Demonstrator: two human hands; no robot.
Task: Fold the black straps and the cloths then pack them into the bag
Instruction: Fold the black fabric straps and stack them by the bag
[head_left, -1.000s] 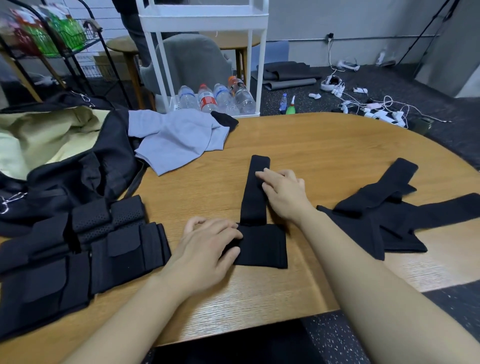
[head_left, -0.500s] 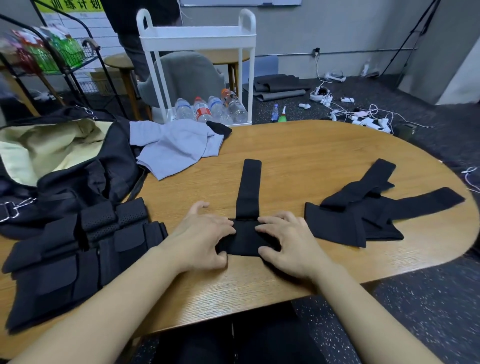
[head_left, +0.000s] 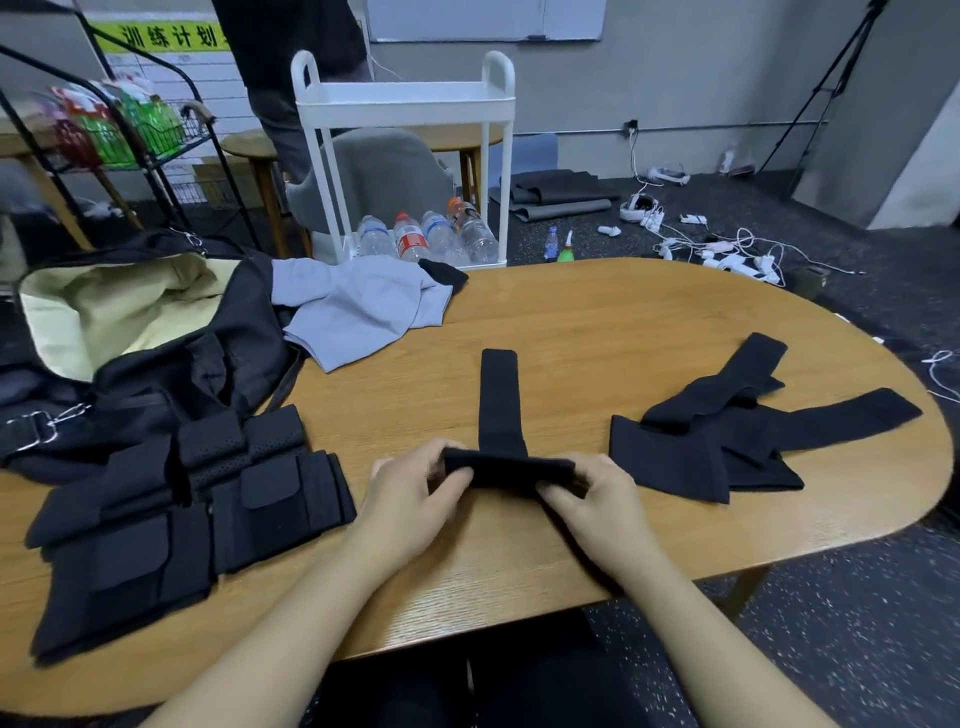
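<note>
Both hands are curled round the wide folded end of a long black cloth strap, the left hand at its left side and the right hand at its right, near the front edge of the round-ended wooden worktop. The thin end of the strap is laid flat, pointing away. More loose black straps are piled to the right, folded black padded straps are stacked to the left, and a pale blue-grey cloth is spread beside an open black bag with a cream lining.
</note>
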